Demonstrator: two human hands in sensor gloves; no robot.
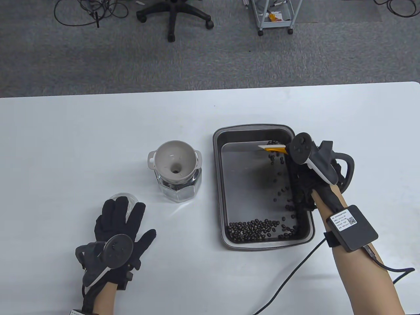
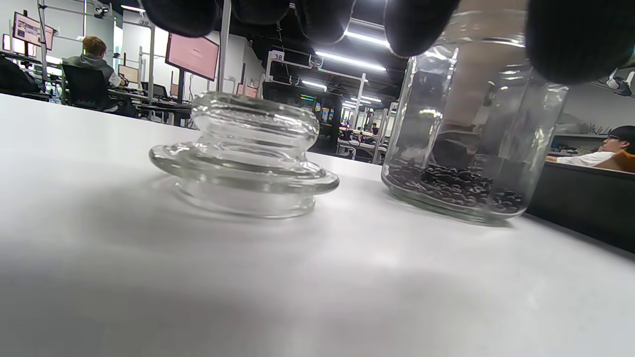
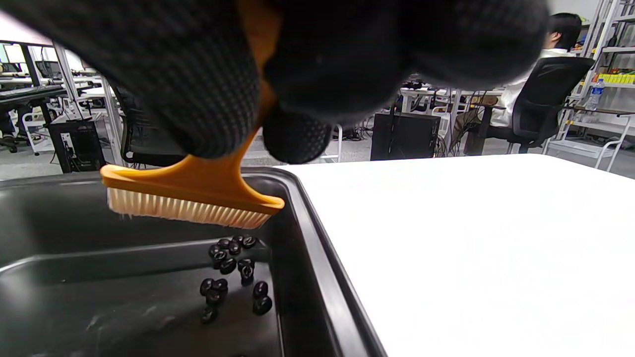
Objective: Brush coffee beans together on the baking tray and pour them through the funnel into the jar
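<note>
White table: gloved right hand (image 1: 303,183) grips orange plastic brush (image 3: 191,191) above far-corner dark coffee beans (image 3: 232,270) in grey metal baking tray (image 1: 218,183); drop bristles behind them, sweep nearward; left hand (image 1: 118,226) flat, idle.

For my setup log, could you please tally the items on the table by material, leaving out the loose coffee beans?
Glass: 2, the jar and its lid
Metal: 1, the baking tray
Plastic: 2, the funnel and the orange brush
Total: 5
</note>
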